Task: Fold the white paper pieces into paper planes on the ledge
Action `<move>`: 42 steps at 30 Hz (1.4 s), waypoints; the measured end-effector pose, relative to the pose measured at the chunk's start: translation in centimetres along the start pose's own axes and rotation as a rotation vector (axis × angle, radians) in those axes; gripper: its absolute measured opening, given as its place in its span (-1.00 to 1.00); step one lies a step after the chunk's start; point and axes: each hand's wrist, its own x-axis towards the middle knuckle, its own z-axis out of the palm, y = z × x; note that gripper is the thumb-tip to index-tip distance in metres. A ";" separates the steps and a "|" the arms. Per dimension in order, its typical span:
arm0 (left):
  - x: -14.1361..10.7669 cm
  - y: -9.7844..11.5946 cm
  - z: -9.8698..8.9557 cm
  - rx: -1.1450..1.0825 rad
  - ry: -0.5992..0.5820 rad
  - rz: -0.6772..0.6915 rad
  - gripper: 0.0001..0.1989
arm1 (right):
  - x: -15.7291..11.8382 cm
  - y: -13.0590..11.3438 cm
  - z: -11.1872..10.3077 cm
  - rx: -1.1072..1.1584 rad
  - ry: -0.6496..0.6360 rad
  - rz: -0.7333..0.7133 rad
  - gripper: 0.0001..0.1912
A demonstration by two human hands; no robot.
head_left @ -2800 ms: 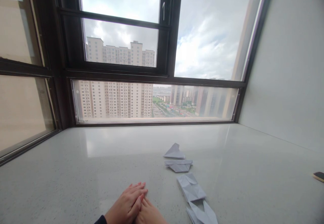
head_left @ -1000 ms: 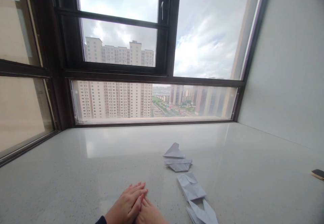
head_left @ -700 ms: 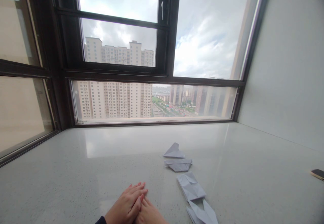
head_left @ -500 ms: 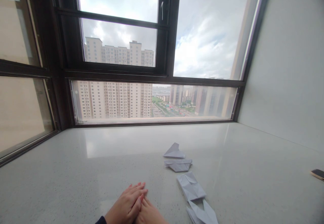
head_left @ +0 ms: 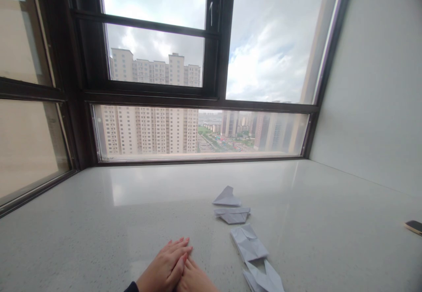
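Observation:
My left hand rests flat over my right hand, palm down, fingers stretched out together and holding nothing. Beneath it, my right hand lies on the white sill, its fingers mostly hidden. To their right stand several folded white papers in a rough line. The farthest is a pointed paper plane. Just nearer lies a boat-like folded paper, then a squarish folded paper. Closest to me is a folded paper with two pointed flaps, cut off by the bottom edge. Neither hand touches any of them.
A speckled white windowsill spreads under everything. Dark window frames border it at the back and left, a pale wall at the right. A small dark object with a light edge sits at the far right.

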 end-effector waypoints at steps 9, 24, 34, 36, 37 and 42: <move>0.0 0.0 0.0 0.019 0.010 0.009 -0.68 | -0.1 0.1 0.3 -0.037 0.067 -0.005 -0.59; 0.0 -0.1 0.0 0.024 0.018 0.025 -0.68 | -0.2 0.2 0.5 0.002 0.034 -0.029 -0.58; -0.1 0.0 0.0 0.001 0.048 0.019 -0.68 | -0.1 0.0 0.3 0.006 -0.020 -0.001 -0.57; -0.1 0.0 0.0 0.009 0.037 0.016 -0.68 | -0.1 0.0 0.3 0.012 -0.008 -0.002 -0.59; -0.1 0.0 0.0 0.010 0.032 0.015 -0.68 | -0.1 0.0 0.3 0.017 -0.005 -0.003 -0.59; 0.0 0.0 0.1 0.000 0.056 0.023 -0.69 | 0.0 0.1 0.1 0.034 -0.026 -0.009 -0.58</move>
